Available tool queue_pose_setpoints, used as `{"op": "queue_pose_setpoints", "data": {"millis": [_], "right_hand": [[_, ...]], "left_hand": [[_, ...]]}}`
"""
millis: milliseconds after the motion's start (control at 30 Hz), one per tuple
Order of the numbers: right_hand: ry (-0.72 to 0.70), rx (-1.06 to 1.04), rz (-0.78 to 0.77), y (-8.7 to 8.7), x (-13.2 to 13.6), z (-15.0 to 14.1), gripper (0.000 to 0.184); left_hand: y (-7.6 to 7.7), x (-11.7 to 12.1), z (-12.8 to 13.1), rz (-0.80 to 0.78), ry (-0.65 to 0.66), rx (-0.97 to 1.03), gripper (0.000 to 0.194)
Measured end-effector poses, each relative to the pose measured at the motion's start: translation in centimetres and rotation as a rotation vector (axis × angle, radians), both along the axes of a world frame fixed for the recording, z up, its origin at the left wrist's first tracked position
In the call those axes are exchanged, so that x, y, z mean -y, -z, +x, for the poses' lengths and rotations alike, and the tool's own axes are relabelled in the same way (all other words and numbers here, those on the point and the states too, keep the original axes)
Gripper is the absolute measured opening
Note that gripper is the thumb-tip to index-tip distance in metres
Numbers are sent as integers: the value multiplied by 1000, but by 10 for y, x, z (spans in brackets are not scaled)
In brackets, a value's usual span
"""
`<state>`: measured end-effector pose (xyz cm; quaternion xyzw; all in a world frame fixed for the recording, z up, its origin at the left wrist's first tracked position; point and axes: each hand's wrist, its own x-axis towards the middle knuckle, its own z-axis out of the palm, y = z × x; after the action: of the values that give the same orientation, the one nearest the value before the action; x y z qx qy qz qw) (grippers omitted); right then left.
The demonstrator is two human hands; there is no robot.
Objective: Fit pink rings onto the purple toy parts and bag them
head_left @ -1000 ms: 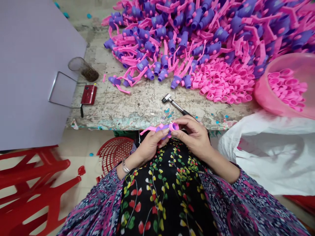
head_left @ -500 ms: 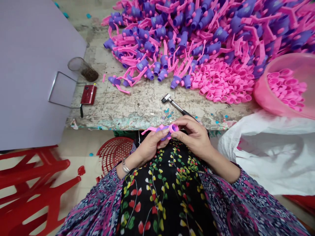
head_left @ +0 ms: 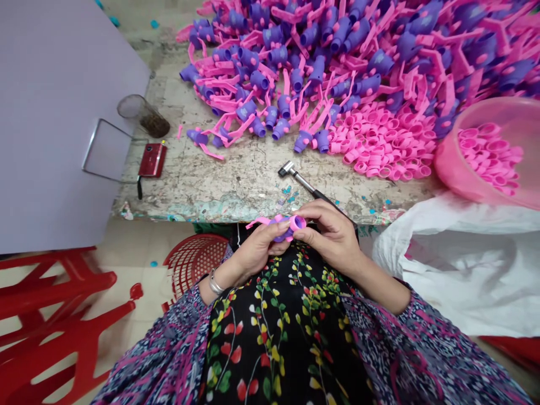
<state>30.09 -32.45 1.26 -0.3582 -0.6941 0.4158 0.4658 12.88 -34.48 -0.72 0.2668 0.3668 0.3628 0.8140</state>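
Note:
Just past the table's front edge, my left hand point(head_left: 253, 248) is closed around a purple plastic nozzle-like piece point(head_left: 283, 237) with a pink lever. The lever sticks out to the left above the thumb. A pink ring point(head_left: 292, 225) sits around the piece's right end, its open mouth tilted up toward me. The fingers and thumb of my right hand point(head_left: 332, 236) pinch that ring from the right. My fingers partly hide the purple body. A small hammer point(head_left: 301, 180) with a metal head and black handle lies on the table just beyond my right hand.
A large heap of purple-and-pink pieces point(head_left: 312, 73) covers the table's back. Loose pink rings point(head_left: 383, 146) lie before it, beside a pink bowl point(head_left: 449, 169) holding more. A white sack point(head_left: 447, 292), red basket point(head_left: 194, 247), red stool point(head_left: 84, 309), glass point(head_left: 133, 108) and red device point(head_left: 152, 160) are around.
Both hands keep their grip on the piece and ring. The piece has shifted very slightly to the right, its lever showing a little shorter. The view has moved slightly.

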Motion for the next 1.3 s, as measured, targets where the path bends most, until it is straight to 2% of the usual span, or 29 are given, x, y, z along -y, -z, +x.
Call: {"op": "queue_pose_setpoints", "data": {"millis": [200, 400, 667, 800, 933, 1033, 1167, 1300], "right_hand": [[-23, -33, -34, 3, 0, 1, 19], [-33, -47, -3, 6, 0, 1, 21], [20, -38, -66, 9, 2, -2, 17], [27, -115, -164, 13, 5, -2, 24], [32, -250, -403, 20, 7, 0, 39], [55, -323, -516, 25, 7, 0, 39], [66, -344, -549, 29, 6, -2, 35], [67, -280, -536, 30, 6, -3, 38]], "left_hand": [[0, 0, 1, 6, 21, 18, 35], [0, 0, 1, -9, 16, 1, 37], [1, -1, 2, 33, -12, -42, 38], [-4, -2, 4, 59, -21, -82, 37], [-8, -1, 5, 57, -15, -132, 38], [-8, 0, 6, 44, -13, -138, 39], [-7, 1, 6, 55, -10, -134, 38], [-7, 1, 5, 68, 3, -126, 36]]}}
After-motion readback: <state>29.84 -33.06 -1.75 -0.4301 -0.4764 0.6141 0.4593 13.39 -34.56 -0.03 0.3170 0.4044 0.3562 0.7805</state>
